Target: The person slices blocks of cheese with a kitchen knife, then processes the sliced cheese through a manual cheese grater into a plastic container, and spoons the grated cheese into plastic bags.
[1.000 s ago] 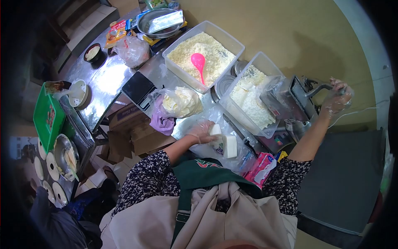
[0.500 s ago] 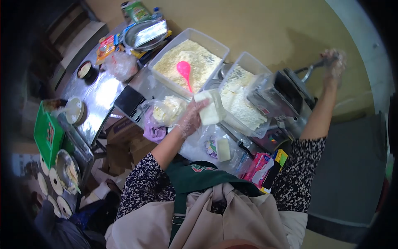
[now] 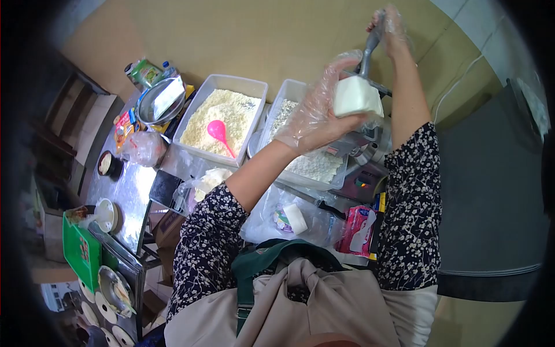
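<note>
A block of white cheese [image 3: 355, 98] is in my left hand [image 3: 315, 124], fingers and thumb around its sides. It is held over the metal grating machine [image 3: 364, 139], much of which my hand and the block hide. My right hand [image 3: 394, 29], raised at the upper right, is wrapped round the end of the machine's grey lever handle [image 3: 370, 49]. Both hands wear clear plastic gloves. Under the machine's front, a clear bin [image 3: 295, 87] holds white gratings. Nearer my apron, a smaller white block [image 3: 295, 218] rests on a plastic bag [image 3: 260, 217].
A second clear bin [image 3: 237, 81] of gratings carries a pink spoon [image 3: 217, 129]. A knife [image 3: 329, 208] lies in front of the bins, close to a pink packet [image 3: 356, 231]. Left stand a metal table [image 3: 124, 199] and a green tray [image 3: 81, 248]; right, a dark grey surface [image 3: 491, 202].
My left hand has carried the cheese block up and right, from in front of the bins to the machine. My right hand has swung left with the lever. The camera view has shifted.
</note>
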Motion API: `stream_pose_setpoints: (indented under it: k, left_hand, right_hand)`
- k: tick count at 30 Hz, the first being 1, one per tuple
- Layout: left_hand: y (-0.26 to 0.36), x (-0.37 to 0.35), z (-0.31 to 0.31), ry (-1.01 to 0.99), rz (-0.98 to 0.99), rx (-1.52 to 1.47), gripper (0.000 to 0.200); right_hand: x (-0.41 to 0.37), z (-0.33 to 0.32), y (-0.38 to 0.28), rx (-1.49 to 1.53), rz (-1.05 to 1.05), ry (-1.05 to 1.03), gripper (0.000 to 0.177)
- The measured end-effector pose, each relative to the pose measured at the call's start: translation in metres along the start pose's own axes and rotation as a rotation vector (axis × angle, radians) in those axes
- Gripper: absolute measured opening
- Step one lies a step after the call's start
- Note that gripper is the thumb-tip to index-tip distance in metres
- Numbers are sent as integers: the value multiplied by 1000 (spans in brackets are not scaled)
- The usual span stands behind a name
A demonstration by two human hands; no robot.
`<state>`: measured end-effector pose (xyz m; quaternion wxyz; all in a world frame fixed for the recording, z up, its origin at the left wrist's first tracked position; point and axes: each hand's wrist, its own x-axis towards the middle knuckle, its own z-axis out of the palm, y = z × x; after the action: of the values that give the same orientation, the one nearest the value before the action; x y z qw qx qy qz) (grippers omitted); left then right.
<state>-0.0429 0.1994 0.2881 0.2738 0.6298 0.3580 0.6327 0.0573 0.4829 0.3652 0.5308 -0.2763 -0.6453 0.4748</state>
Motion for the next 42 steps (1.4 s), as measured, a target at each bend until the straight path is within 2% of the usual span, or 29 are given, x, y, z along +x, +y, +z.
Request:
stream_pose_setpoints:
  k: [3,5,12,15,17,20,23,27,30,31,33,34,36,37,39,40,41,42]
  left_hand:
    - [-24,1,12,-58,69,158,73]
    - [-35,1,15,-99,82,433,63]
    - [-60,12,20,-271,76,434,41]
    - [-65,16,6,-370,145,551,34]
    - [-57,11,-4,-404,310,1055,27]
    - [-56,10,-23,-338,348,1211,23]
    - [-46,-4,-30,-303,252,1098,20]
    - [-10,-8,-38,-218,217,1102,18]
    - [-12,10,-41,102,449,938,19]
    - [-5,18,-34,101,448,936,19]
    - [8,36,-17,249,396,655,21]
    - [19,44,-13,245,392,653,21]
    - [30,55,-2,112,211,626,54]
    - [27,60,4,109,206,627,54]
    - [22,68,19,79,225,450,41]
    - [23,65,24,73,224,451,41]
    - [23,62,27,29,144,444,34]
    - [24,61,31,-15,65,438,30]
  right_hand:
    - [0,7,6,-65,-20,67,40]
    - [-27,25,-14,-21,-14,110,38]
    - [-31,22,-14,-17,-13,140,36]
    - [-22,20,-6,-73,-59,163,35]
    - [-19,20,-1,-108,-92,174,35]
    - [-13,22,9,-158,-138,190,35]
    - [-5,19,20,-208,-180,199,35]
    - [-19,16,30,-282,-238,218,35]
    - [-40,24,39,-339,-274,224,35]
    - [-53,26,39,-361,-288,228,35]
    - [-63,27,44,-400,-314,239,35]
    - [-75,27,38,-402,-309,241,35]
    - [-114,25,37,-3,-260,-36,30]
    - [-127,26,39,-1,-254,-34,30]
    - [-150,25,42,-1491,-947,173,32]
    - [-160,23,39,-1346,-832,54,32]
    - [-168,25,37,-1345,-825,56,32]
    - [-177,30,31,-1049,-848,85,32]
